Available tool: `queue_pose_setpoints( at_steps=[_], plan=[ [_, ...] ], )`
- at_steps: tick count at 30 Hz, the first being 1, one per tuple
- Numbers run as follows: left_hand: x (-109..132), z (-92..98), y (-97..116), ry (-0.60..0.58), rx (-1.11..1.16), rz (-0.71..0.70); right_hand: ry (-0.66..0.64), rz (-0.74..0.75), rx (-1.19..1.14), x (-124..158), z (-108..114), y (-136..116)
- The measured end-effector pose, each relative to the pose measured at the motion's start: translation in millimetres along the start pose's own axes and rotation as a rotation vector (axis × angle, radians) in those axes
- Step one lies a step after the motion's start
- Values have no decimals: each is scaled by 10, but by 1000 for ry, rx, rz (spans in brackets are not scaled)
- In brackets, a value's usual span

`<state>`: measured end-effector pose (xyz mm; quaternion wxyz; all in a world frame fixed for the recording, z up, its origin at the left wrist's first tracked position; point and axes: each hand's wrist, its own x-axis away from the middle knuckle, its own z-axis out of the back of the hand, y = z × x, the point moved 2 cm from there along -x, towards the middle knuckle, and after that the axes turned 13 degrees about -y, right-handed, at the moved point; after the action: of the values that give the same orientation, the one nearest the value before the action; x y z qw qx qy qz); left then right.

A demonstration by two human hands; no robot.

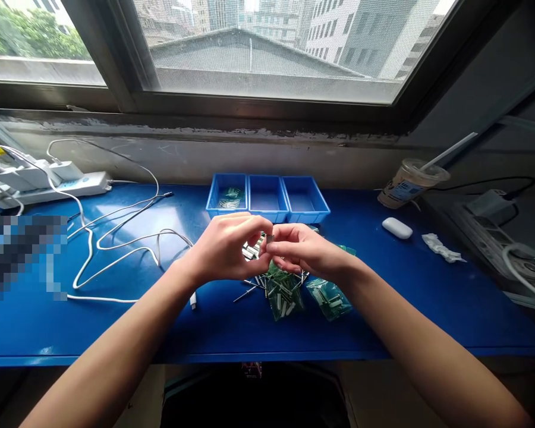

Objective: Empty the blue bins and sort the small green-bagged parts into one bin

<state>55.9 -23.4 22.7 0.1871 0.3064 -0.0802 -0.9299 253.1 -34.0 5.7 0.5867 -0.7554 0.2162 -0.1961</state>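
Note:
My left hand and my right hand meet above the blue table, fingers pinched together around a small metal part held between them. Under the hands lie small green-tinted plastic bags of metal parts and several loose thin metal pins. Just beyond stand three joined blue bins; the left bin holds a small bag.
White cables sprawl over the table's left part, running from a white power strip. At the right are a plastic cup with a straw, a white earbud case and a crumpled wrapper. A window sill runs behind.

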Motion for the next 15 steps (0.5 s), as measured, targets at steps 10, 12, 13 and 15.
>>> queue_pose_setpoints(
  at_steps=[10,12,13,15],
  plan=[
    [23,365,-44,599,-22,-3,435,-205,437,64,336,-251],
    [57,457,71,614,-32,69,537,-233,754,-19,434,-447],
    [100,471,189,572,-38,66,575,-255,943,-91,475,-555],
    [242,359,521,231,49,28,600,-366,1310,-295,546,-739]
  ],
)
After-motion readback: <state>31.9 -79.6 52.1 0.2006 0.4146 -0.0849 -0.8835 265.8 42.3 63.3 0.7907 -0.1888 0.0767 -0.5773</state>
